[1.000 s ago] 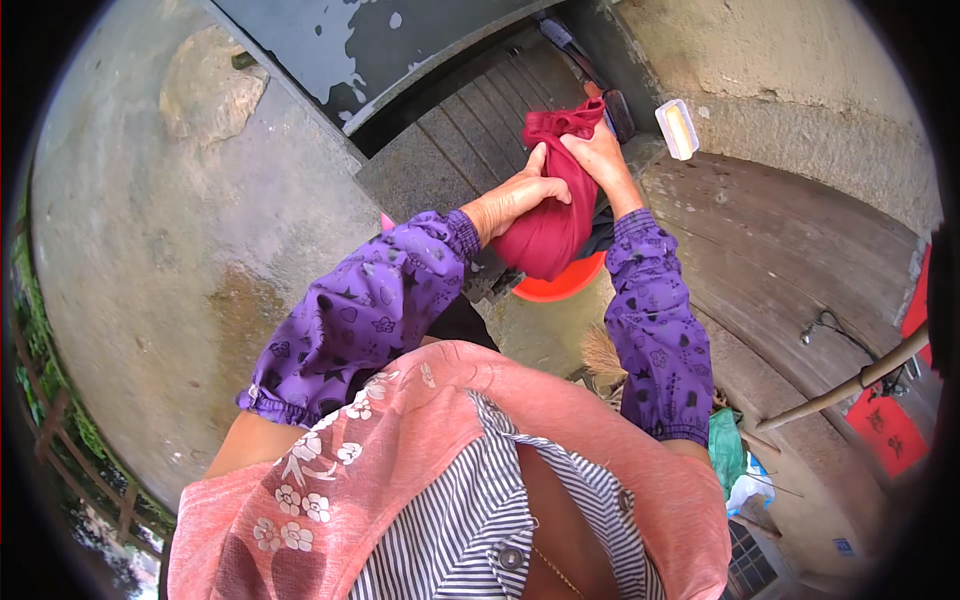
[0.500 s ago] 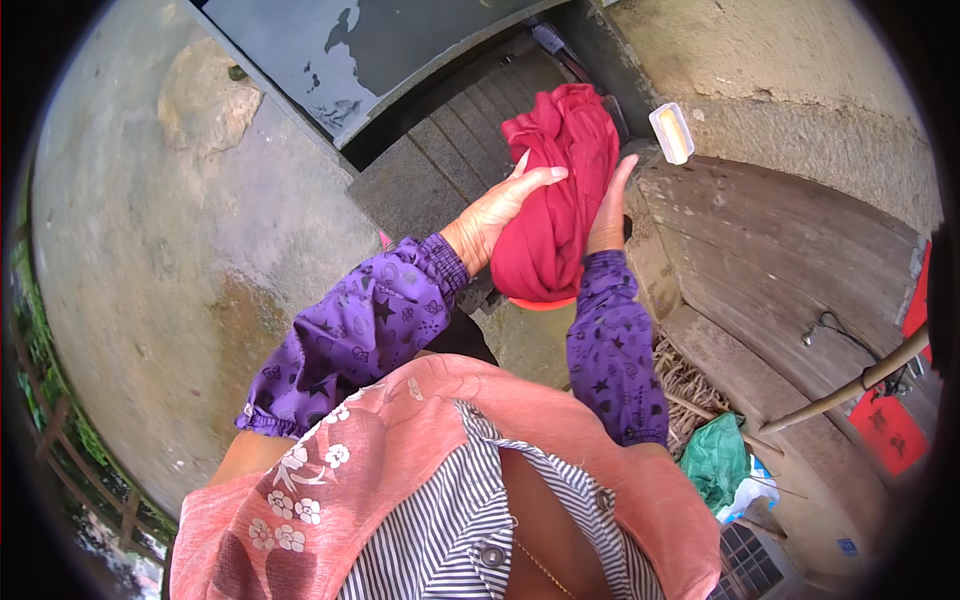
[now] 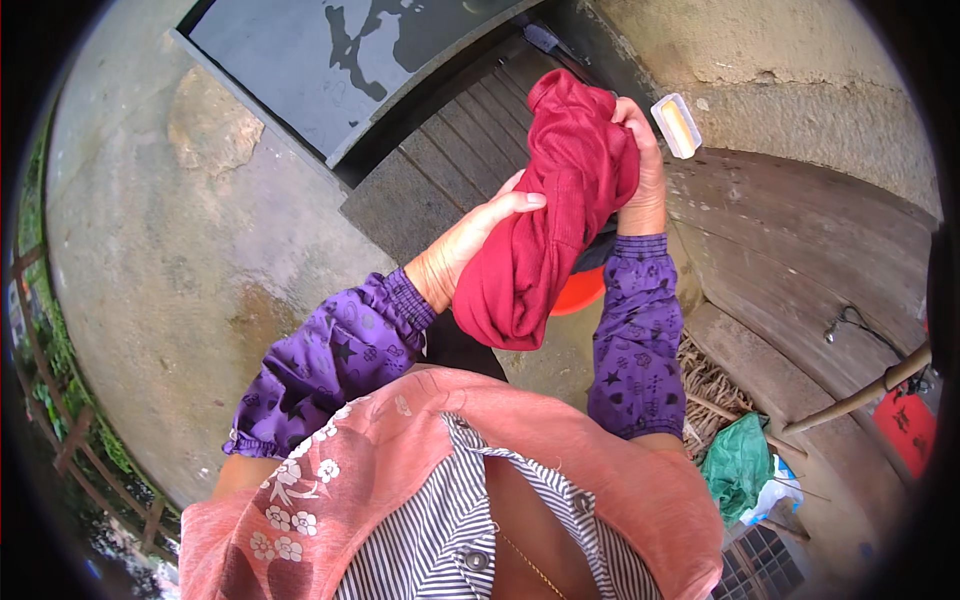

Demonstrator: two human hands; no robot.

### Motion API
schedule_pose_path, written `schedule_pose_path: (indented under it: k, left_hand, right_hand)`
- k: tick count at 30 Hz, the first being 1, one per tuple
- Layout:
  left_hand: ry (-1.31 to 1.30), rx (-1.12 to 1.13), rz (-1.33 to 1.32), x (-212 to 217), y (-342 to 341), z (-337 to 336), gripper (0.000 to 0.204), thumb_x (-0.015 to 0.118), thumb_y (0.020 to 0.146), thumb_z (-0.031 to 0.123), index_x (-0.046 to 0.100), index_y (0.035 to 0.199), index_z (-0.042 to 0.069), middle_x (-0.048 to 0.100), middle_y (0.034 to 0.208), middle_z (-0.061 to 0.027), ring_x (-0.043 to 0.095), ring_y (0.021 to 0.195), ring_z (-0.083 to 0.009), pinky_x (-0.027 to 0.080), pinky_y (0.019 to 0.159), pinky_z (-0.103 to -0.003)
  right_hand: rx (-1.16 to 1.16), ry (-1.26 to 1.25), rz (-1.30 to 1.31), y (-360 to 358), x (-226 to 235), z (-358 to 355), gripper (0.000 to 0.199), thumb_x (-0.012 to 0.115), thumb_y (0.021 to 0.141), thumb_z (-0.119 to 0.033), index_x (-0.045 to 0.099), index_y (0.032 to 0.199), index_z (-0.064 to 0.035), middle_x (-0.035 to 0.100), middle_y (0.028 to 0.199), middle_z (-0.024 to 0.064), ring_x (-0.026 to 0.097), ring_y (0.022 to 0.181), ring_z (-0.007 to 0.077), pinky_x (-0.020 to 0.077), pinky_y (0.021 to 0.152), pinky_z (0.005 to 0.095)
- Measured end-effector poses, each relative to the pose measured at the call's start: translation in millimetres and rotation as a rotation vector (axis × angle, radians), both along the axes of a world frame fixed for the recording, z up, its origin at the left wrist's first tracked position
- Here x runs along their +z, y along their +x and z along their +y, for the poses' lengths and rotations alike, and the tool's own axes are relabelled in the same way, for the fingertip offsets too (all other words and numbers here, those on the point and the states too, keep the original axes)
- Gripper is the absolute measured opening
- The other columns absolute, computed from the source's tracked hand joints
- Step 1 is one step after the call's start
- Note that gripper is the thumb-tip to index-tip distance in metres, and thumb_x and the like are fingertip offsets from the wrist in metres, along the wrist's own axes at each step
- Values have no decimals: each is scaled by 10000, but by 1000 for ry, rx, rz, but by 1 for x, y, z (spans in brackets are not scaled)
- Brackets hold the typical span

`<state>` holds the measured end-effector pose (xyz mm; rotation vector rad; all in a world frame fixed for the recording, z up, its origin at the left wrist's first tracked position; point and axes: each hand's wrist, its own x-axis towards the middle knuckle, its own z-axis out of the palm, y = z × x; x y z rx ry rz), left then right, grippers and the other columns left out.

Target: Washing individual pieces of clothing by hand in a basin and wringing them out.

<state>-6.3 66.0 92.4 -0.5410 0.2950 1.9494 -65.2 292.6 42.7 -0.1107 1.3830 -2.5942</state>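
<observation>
A bunched, twisted dark-red cloth (image 3: 545, 220), perhaps a garment, hangs between my two hands in front of me. My left hand (image 3: 470, 240) grips its left side, the thumb lying over the fabric and the other fingers out of sight beneath. Near the upper right end, my right hand (image 3: 640, 165) has its fingers closed round the cloth. Purple patterned sleeves cover both forearms. Partly hidden below the cloth is an orange-red rim, seemingly of a basin (image 3: 580, 292), with dark fabric at it.
Beyond the cloth lies a ridged stone washing slab (image 3: 450, 150), beside a water-filled tank (image 3: 290, 75). A soap dish with a yellowish bar (image 3: 677, 125) stands at the right. Sticks (image 3: 700, 385) and a green plastic bag (image 3: 735, 452) lie lower right, near a leaning pole (image 3: 850, 395).
The cloth has come nearer to me and tilted, uncovering more of the orange-red rim. My right hand, stretched flat along the cloth before, is now closed on its upper end.
</observation>
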Motion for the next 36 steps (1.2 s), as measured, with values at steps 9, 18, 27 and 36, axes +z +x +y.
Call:
schedule_pose_path:
  k: [9,18,27,36]
  left_hand:
    - [-434,-240,960,-34,-15,15,984,623,765,117,-85,1448,121,482,1240,-158,521,1050,-177,430,903,-291]
    - [-337,-389,776,-39,-25,-4,908,601,786,188,0,1467,203,476,1247,-118,532,1026,-179,445,888,-300]
    - [-555,-211,987,-42,-13,-1,809,640,828,364,154,1429,123,521,1105,-163,534,1000,-205,448,880,-330]
    - [29,-139,-107,-126,42,41,411,445,938,355,539,1126,2,619,1065,-162,636,878,-264,537,769,-376]
  right_hand:
    - [190,866,-224,-11,-29,3,140,535,864,-137,613,915,-32,591,858,-19,529,807,63,431,723,224]
    - [353,263,-365,4,17,-15,565,580,867,-385,428,1302,-57,490,1242,84,452,1152,170,365,988,320]
    - [45,473,-430,11,0,1,205,627,783,-105,610,961,-5,621,868,17,570,787,80,453,722,221]
    - [-309,755,300,-5,102,-43,67,585,720,38,553,774,16,599,851,67,551,773,123,453,693,243]
